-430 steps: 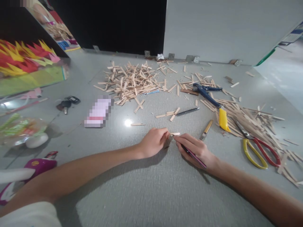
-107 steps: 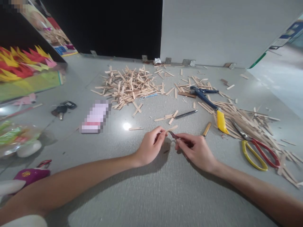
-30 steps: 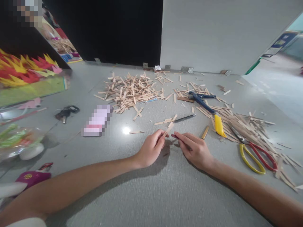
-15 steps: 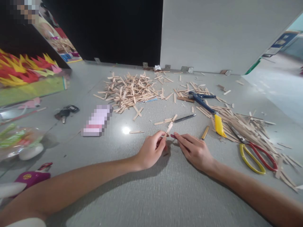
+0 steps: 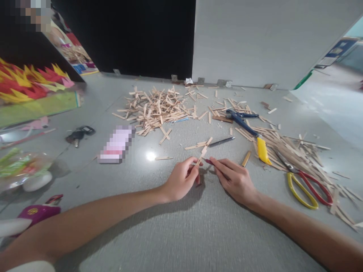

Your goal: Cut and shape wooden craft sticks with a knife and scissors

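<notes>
My left hand (image 5: 183,179) is closed in a pinch on a small wooden craft-stick piece (image 5: 203,150), apparently sticks joined together, which tilts up and away from the fingers. Just to the right, my right hand (image 5: 233,177) has its thumb and fingers pressed together, its tips close to the lower part of that piece. Whatever the right fingers hold, if anything, is too small to make out. Beyond the hands lie a few loose craft sticks (image 5: 195,146) and a dark pen (image 5: 222,141).
A heap of short craft sticks (image 5: 159,109) lies behind the hands. To the right are blue-handled pliers (image 5: 244,124), a yellow cutter (image 5: 263,151), scissors (image 5: 307,189) and long thin sticks (image 5: 295,151). Keys (image 5: 79,135) and a blurred pink rectangular object (image 5: 116,145) lie left.
My right hand has shifted very slightly to the right, its fingertips a little farther from the left hand. The left hand keeps hold of the craft-stick piece.
</notes>
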